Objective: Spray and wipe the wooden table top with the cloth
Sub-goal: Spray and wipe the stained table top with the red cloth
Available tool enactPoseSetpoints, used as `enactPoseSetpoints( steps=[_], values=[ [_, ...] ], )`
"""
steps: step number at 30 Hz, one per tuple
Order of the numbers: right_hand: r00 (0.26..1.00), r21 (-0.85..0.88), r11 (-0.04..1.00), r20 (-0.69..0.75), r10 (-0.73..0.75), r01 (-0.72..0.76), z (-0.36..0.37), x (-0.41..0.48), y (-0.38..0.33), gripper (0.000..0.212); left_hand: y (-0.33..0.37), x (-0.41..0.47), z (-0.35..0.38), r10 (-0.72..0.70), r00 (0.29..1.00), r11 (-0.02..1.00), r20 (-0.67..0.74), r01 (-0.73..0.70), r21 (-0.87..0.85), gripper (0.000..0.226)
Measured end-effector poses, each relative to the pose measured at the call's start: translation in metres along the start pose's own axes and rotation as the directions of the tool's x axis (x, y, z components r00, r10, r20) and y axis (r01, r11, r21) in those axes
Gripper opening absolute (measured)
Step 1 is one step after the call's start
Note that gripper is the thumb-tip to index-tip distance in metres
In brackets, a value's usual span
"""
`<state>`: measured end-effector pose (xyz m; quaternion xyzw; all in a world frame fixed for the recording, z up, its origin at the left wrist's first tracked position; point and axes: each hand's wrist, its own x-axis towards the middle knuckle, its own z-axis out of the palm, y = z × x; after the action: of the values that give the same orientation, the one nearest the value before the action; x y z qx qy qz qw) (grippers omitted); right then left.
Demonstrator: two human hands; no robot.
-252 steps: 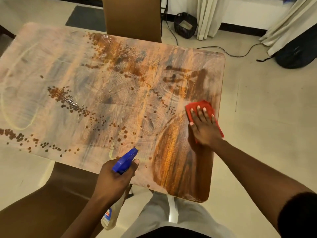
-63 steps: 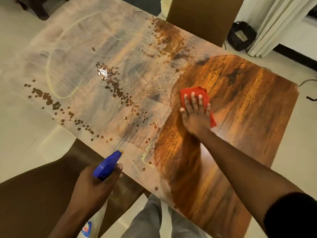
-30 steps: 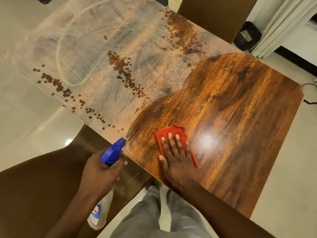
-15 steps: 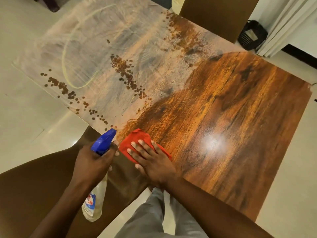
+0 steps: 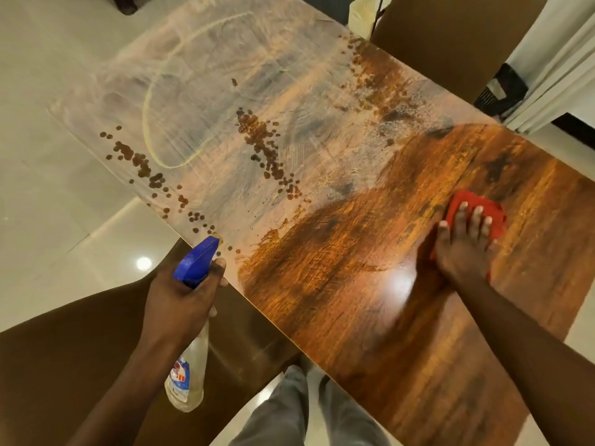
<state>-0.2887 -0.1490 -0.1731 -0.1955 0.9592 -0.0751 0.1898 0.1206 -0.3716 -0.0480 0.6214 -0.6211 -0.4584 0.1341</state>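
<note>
The wooden table top (image 5: 338, 284) runs diagonally across the view. Its right half is dark, glossy and wiped; its left half is hazy white with droplet trails and a pale ring. My right hand (image 5: 463, 249) lies flat, fingers spread, pressing the red cloth (image 5: 471, 206) onto the wiped wood at the right. My left hand (image 5: 183, 297) grips a clear spray bottle (image 5: 188, 375) by the neck, just off the near edge. The bottle's blue nozzle (image 5: 198, 259) points toward the hazy area.
A brown chair (image 5: 64, 365) stands under my left arm at the near edge. Another brown chair back (image 5: 450, 33) is at the far side. A black basket (image 5: 502, 90) and white curtains (image 5: 557, 69) are at the upper right. Pale floor tiles surround the table.
My right hand has swept the red cloth from the near edge beside the spray bottle out to the right across the wiped wood. The left hand with the bottle has stayed put.
</note>
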Motion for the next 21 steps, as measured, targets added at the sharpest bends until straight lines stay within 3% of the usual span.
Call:
enactPoseSetpoints(
  steps=[3,8,10,14,17,21],
  values=[
    [0.998,-0.049,0.997,0.005,-0.065,0.066,0.01,0.039,-0.065,0.071,-0.003,0.011,-0.001,0.017,1.0,1.0,0.0,-0.017,0.002,0.037],
    [0.917,-0.165,0.903,0.119,-0.38,0.396,0.05,0.034,-0.207,0.071,-0.002,0.024,-0.006,0.015,1.0,1.0,-0.014,-0.015,-0.007,0.036],
    [0.819,-0.166,0.804,0.19,-0.542,0.571,0.071,0.005,-0.264,0.068,-0.001,0.027,-0.008,0.01,1.0,1.0,-0.013,-0.01,-0.028,0.034],
    [0.555,-0.089,0.558,0.315,-0.77,0.825,0.114,-0.075,-0.331,0.069,0.005,0.026,-0.014,0.001,0.999,1.0,-0.038,-0.002,-0.027,0.028],
    [0.373,-0.072,0.375,0.379,-0.847,0.924,0.134,-0.121,-0.324,0.063,0.01,0.024,-0.019,0.012,0.999,1.0,-0.052,-0.014,-0.026,0.029],
    [0.258,-0.038,0.267,0.426,-0.867,0.963,0.14,-0.15,-0.276,0.064,0.01,0.02,-0.016,0.021,0.998,0.999,-0.054,-0.022,-0.025,0.023]
  ],
)
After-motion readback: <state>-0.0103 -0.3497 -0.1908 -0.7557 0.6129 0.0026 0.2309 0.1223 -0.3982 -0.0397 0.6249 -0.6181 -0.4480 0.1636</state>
